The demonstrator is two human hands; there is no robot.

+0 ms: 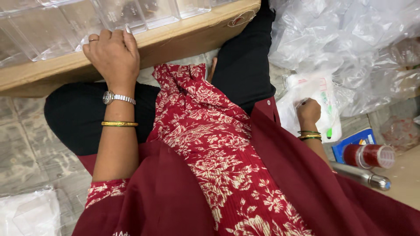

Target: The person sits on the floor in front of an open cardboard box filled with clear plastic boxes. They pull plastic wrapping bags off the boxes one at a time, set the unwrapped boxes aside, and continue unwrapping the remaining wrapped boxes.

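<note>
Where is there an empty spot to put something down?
Bare floor tiles lie left of the left hand, between the wooden board and the plastic packet. Around the right hand it is crowded: clear bags, red tape roll, steel bottle.

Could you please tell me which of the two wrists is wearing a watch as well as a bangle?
The left hand's wrist: silver watch above a gold bangle. The right hand wears bangles only.

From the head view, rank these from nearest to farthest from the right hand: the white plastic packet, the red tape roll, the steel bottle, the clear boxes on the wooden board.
From the right hand:
1. White plastic packet, under the hand.
2. Red tape roll and steel bottle, on its outer side, too close to call.
3. Clear boxes, far across, by the left hand.
</note>
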